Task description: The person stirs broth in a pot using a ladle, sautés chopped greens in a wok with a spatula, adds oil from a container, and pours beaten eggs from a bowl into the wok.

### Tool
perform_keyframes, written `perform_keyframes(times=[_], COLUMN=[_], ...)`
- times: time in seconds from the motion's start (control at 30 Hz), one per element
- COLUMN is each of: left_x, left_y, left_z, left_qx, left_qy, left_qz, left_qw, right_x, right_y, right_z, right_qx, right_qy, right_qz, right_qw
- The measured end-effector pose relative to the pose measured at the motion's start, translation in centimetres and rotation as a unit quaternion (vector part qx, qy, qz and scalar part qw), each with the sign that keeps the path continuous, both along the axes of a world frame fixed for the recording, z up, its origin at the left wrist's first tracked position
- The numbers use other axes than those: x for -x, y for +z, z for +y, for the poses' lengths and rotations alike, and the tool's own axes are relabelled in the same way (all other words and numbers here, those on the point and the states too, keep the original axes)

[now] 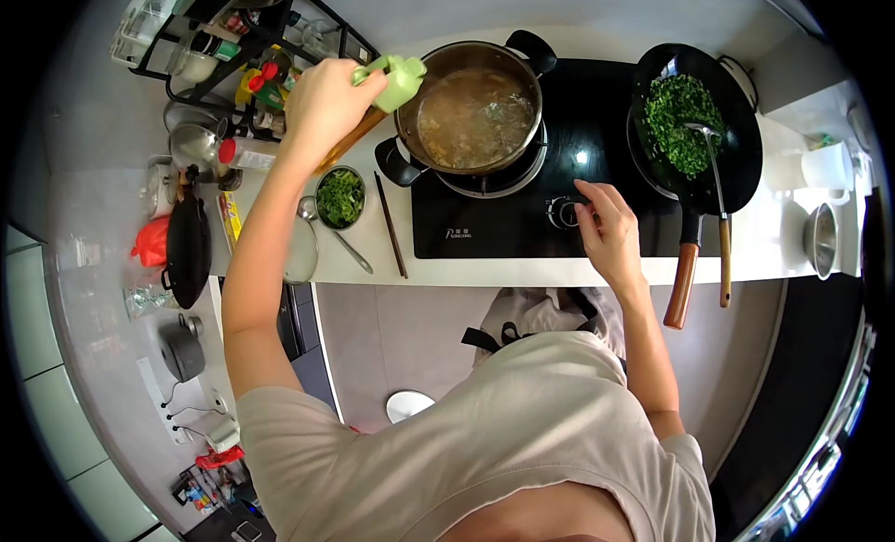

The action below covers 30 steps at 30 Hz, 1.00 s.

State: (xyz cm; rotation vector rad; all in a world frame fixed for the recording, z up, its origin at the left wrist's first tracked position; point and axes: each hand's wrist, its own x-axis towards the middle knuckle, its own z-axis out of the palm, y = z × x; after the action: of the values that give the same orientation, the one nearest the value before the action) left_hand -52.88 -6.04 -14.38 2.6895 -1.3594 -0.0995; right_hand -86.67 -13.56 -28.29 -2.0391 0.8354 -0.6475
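My left hand (326, 99) is closed around a light green object (401, 83) with a lobed edge, whose kind I cannot make out. It is held up at the left rim of a steel pot (466, 158) of cloudy brown liquid with bits in it. Just right of the stove knob (562, 212), my right hand (611, 233) hovers with its fingers apart and nothing in them. The pot stands on the left burner of the black stove (494, 234). On the right burner a black wok (741, 169) contains chopped greens (676, 118) and a spatula (716, 169).
Left of the stove are a bowl of chopped greens (340, 197), a ladle (350, 248), and chopsticks (390, 225). A black rack (252, 48) holds bottles and jars. At the right are a white mug (827, 166) and a metal bowl (820, 239). The wok handle (682, 286) juts past the counter edge.
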Motion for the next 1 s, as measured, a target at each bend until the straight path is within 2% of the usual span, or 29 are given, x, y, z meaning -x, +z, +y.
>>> perform_keyframes(times=[0.17,0.3,0.4,0.53,0.7,0.8,0.87,0.93,0.97,1.0], left_x=[1.0,1.7,2.7,2.1,1.5,1.7,1.5,0.9,2.6,2.3], left_y=[0.8,0.4,1.2,0.8,1.7,4.0,6.4,9.3,11.6,13.8], left_z=[2.0,2.6,2.4,3.2,5.5,6.6,7.1,7.9,6.4,6.4], left_qx=[-0.040,0.029,0.085,0.234,0.416,0.514,0.554,0.550,0.666,0.688], left_qy=[0.001,-0.014,0.028,0.034,0.073,0.090,0.054,-0.062,0.093,0.105], left_qz=[0.061,0.160,0.210,0.271,0.402,0.428,0.453,0.487,0.389,0.403], left_qw=[0.997,0.987,0.974,0.933,0.812,0.738,0.696,0.676,0.629,0.594], right_x=[-0.1,-0.5,-0.5,-0.4,0.3,0.5,0.7,0.6,0.6,0.6], right_y=[0.0,0.0,0.1,0.2,0.2,-0.2,-1.2,-1.7,-1.8,-1.9], right_z=[0.0,0.1,0.1,0.2,0.2,0.2,0.2,0.3,0.6,0.7], right_qx=[0.008,0.006,0.011,0.015,0.018,0.014,0.018,0.022,0.023,0.025], right_qy=[0.005,0.017,0.025,0.021,0.009,0.014,0.021,0.029,0.033,0.037], right_qz=[-0.001,-0.007,-0.003,-0.008,-0.005,0.014,0.031,0.042,0.044,0.045], right_qw=[1.000,1.000,1.000,1.000,1.000,1.000,0.999,0.998,0.998,0.998])
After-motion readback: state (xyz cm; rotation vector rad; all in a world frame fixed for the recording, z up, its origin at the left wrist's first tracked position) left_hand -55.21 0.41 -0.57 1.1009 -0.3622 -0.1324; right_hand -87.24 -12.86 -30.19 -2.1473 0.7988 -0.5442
